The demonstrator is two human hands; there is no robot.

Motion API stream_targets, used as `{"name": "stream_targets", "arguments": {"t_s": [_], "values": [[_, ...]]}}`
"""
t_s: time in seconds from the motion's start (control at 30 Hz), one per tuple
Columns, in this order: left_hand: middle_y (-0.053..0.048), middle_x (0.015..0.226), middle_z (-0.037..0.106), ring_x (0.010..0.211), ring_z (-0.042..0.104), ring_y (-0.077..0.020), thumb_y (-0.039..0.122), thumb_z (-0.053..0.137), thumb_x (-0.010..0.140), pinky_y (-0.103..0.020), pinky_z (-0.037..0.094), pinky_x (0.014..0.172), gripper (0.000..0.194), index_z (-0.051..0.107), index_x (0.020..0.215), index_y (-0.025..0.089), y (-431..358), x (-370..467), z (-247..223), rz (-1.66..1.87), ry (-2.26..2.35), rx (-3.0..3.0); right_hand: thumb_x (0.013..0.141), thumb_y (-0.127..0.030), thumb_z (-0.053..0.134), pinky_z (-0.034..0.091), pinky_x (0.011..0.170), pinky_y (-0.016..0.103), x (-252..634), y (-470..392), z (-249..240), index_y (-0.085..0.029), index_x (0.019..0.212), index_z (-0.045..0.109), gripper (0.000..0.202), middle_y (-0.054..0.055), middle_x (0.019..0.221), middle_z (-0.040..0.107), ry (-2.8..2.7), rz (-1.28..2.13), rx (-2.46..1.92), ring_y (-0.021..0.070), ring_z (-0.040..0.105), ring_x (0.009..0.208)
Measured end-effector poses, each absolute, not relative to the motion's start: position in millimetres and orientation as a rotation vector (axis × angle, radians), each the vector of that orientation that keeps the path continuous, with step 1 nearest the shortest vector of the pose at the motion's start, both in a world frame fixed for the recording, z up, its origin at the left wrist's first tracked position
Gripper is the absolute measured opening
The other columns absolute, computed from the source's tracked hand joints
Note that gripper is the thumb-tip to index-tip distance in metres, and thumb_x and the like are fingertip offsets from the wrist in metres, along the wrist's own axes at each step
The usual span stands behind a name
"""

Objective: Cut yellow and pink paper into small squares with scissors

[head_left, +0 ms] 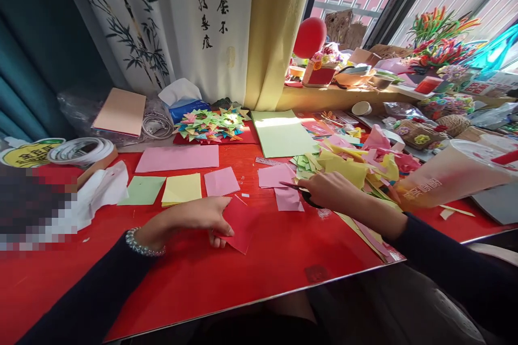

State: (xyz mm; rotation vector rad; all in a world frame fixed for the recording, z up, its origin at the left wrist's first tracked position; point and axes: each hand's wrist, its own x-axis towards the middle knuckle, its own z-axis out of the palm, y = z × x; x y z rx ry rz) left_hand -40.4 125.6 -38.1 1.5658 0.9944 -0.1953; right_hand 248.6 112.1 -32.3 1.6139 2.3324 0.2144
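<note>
My left hand (202, 216) pinches a folded-looking piece of red paper (242, 225) between thumb and fingers, just above the red tabletop (267, 269). In my right hand (334, 190) are scissors (309, 198) with dark handles; their blades point left over some pink paper pieces (288, 199), and I cannot tell whether the blades are apart. Beyond my left hand lie a pink square (222, 181), a stack of yellow squares (182, 188) and a green square (145, 190). A longer pink sheet (178, 158) is behind them.
Folded paper pieces (212, 123) are heaped at the back, beside light green sheets (283, 132). Paper scraps (348, 167) pile up at the right, near a large drink cup (449, 175). White tape rolls (81, 150) and crumpled tissue (101, 188) are at the left.
</note>
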Motion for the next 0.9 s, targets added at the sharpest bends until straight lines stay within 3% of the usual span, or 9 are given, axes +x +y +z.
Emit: {"name": "stream_targets", "arguments": {"t_s": [0.13, 0.2, 0.4, 0.5, 0.6, 0.77, 0.83, 0.9], "values": [[0.001, 0.053, 0.061, 0.051, 0.06, -0.0184, 0.017, 0.05, 0.063, -0.023, 0.04, 0.042, 0.064, 0.029, 0.123, 0.009, 117, -31, -38, -0.31, 1.111, 1.674, 0.076, -0.015, 0.044, 0.036, 0.053, 0.027, 239, 111, -24, -0.016, 0.104, 0.061, 0.033, 0.012, 0.076, 0.068, 2.285, 0.25, 1.483, 0.0257, 0.065, 0.07], [0.0, 0.053, 0.062, 0.051, 0.059, -0.0196, 0.02, 0.048, 0.064, -0.024, 0.036, 0.04, 0.071, 0.022, 0.129, 0.006, 113, -28, -35, -0.383, 1.169, 1.795, 0.076, -0.017, 0.045, 0.036, 0.053, 0.028, 236, 113, -17, -0.014, 0.109, 0.058, 0.037, 0.014, 0.076, 0.068, 2.286, 0.237, 1.461, 0.027, 0.065, 0.07], [-0.015, 0.072, 0.066, 0.068, 0.061, -0.0303, 0.049, 0.05, 0.07, -0.032, 0.037, 0.055, 0.062, 0.05, 0.114, 0.005, 98, -35, -32, -0.335, 1.429, 2.409, 0.071, -0.022, 0.05, 0.036, 0.053, 0.03, 238, 122, -4, -0.012, 0.115, 0.056, 0.045, 0.016, 0.076, 0.068, 2.231, 0.142, 1.398, 0.0295, 0.065, 0.071], [-0.012, 0.063, 0.063, 0.064, 0.06, -0.0292, 0.052, 0.052, 0.074, -0.033, 0.036, 0.058, 0.042, 0.061, 0.088, 0.014, 97, -37, -28, -0.281, 1.526, 2.526, 0.072, -0.025, 0.052, 0.035, 0.051, 0.03, 237, 121, 1, -0.014, 0.117, 0.056, 0.047, 0.015, 0.078, 0.068, 2.211, 0.083, 1.382, 0.0302, 0.065, 0.072], [-0.009, 0.065, 0.061, 0.063, 0.058, -0.0247, 0.045, 0.038, 0.086, -0.032, 0.035, 0.059, 0.037, 0.06, 0.073, 0.018, 111, -24, -25, -0.149, 1.417, 2.691, 0.072, -0.03, 0.055, 0.037, 0.053, 0.031, 234, 119, 7, -0.014, 0.122, 0.052, 0.053, 0.015, 0.083, 0.069, 2.211, 0.006, 1.373, 0.0304, 0.064, 0.075], [-0.013, 0.097, 0.06, 0.087, 0.055, -0.0247, 0.032, 0.037, 0.089, -0.032, 0.039, 0.071, 0.029, 0.059, 0.097, 0.014, 163, 34, -35, 0.031, 1.073, 2.799, 0.065, -0.041, 0.065, 0.037, 0.054, 0.032, 238, 116, 21, -0.014, 0.125, 0.05, 0.067, 0.017, 0.089, 0.068, 2.178, -0.142, 1.472, 0.0322, 0.064, 0.077], [-0.015, 0.109, 0.056, 0.101, 0.049, -0.0264, 0.034, 0.047, 0.085, -0.033, 0.038, 0.081, 0.032, 0.057, 0.106, 0.012, 184, 57, -43, 0.023, 1.012, 2.776, 0.06, -0.046, 0.068, 0.038, 0.054, 0.031, 247, 112, 24, -0.015, 0.128, 0.046, 0.077, 0.017, 0.09, 0.068, 2.188, -0.199, 1.529, 0.0336, 0.063, 0.08], [-0.015, 0.109, 0.056, 0.103, 0.047, -0.0282, 0.041, 0.053, 0.08, -0.034, 0.037, 0.083, 0.041, 0.057, 0.108, 0.011, 200, 71, -51, -0.002, 1.024, 2.755, 0.058, -0.048, 0.07, 0.038, 0.054, 0.031, 257, 102, 24, -0.016, 0.128, 0.046, 0.081, 0.015, 0.091, 0.068, 2.202, -0.279, 1.593, 0.0329, 0.063, 0.08]]}}
